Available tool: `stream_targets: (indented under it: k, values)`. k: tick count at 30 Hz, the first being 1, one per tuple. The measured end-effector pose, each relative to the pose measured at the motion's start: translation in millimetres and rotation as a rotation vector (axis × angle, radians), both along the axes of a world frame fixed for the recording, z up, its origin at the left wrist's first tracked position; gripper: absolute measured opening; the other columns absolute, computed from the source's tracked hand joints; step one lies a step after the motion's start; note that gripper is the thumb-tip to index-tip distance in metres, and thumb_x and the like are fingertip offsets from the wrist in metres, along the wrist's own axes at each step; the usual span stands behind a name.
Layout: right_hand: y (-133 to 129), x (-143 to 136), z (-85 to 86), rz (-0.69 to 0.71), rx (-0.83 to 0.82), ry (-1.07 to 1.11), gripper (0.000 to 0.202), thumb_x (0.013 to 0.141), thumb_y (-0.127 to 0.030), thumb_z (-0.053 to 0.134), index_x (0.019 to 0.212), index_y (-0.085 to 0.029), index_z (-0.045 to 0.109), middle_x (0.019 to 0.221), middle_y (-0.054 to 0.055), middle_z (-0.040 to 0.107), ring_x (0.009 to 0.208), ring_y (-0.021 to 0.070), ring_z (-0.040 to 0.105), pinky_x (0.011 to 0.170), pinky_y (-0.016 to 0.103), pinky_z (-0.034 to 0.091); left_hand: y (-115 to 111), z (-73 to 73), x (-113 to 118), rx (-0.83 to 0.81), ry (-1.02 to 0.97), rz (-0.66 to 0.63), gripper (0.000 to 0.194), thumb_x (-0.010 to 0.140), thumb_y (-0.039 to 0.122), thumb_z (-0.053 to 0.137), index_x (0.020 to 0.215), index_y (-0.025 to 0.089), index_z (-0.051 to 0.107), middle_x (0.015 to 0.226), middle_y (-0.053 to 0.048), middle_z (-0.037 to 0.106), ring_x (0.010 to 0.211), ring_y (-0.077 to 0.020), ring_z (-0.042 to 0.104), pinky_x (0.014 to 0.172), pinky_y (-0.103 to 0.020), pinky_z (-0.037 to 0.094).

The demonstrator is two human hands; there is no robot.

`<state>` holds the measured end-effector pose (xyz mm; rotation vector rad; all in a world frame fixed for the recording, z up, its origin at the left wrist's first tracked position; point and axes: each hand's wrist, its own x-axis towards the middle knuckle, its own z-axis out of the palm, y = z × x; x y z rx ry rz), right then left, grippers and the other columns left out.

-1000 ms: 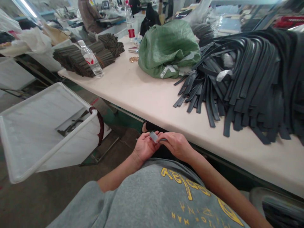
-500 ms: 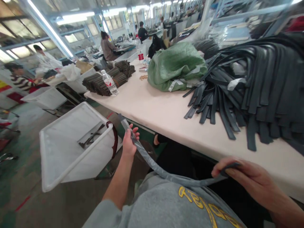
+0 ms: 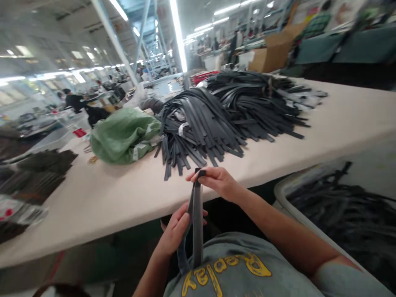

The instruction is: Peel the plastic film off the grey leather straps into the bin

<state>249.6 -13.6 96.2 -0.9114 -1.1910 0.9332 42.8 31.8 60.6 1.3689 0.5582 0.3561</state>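
Strap (image 3: 197,231), dark grey, hanging doubled in front of the printed shirt (image 3: 244,251), near the edge of the table (image 3: 120,198). Pinched at the top by the right hand (image 3: 222,181), thumb against fingers; held lower by the left hand (image 3: 175,232), thumb in front. Farther back, heaped dark straps (image 3: 199,119) beside a green sack (image 3: 120,134) (crumpled, slumped).

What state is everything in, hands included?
Strap: doubled, hanging from right hand
Right hand: pinching strap near its top
Left hand: holding strap lower down
Green sack: slumped on table
Strap pile: loosely heaped on table
Bin: dark pieces heaped inside
Ceiling lights: lit
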Motion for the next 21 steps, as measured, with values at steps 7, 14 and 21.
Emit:
stream_targets:
  k: [7,14,21]
  values:
    - [-50,4,-2.1,-0.274,0.031,-0.063,0.037,0.092,-0.052,0.056,0.095,-0.020,0.075,0.095,0.002,0.075,0.097,0.0185,0.067,0.088,0.029,0.052,-4,-9.0,43,0.281,0.160,0.005,0.033,0.080,0.050,0.068,0.100,0.025,0.075,0.098,-0.005,0.076,0.100,-0.0286,0.068,0.096,-0.040,0.051]
    - [-117,40,5.8,-0.546,0.072,-0.086,0.036,0.096,-0.047,0.054,0.092,-0.017,0.074,0.096,0.006,0.075,0.099,0.0193,0.068,0.094,0.034,0.050,-43,-51.0,76,0.434,0.156,-0.529,0.024,0.081,0.049,0.066,0.094,0.032,0.078,0.099,-0.006,0.076,0.096,-0.0296,0.069,0.089,-0.037,0.054]
    - [-185,99,16.2,-0.990,0.046,-0.214,0.026,0.095,-0.043,0.055,0.090,-0.023,0.071,0.096,0.004,0.076,0.097,0.0204,0.070,0.095,0.039,0.051,-35,-64.3,83,0.283,0.194,-0.482,0.042,0.084,0.052,0.062,0.121,0.033,0.070,0.126,-0.007,0.068,0.120,-0.0317,0.060,0.106,-0.044,0.046]
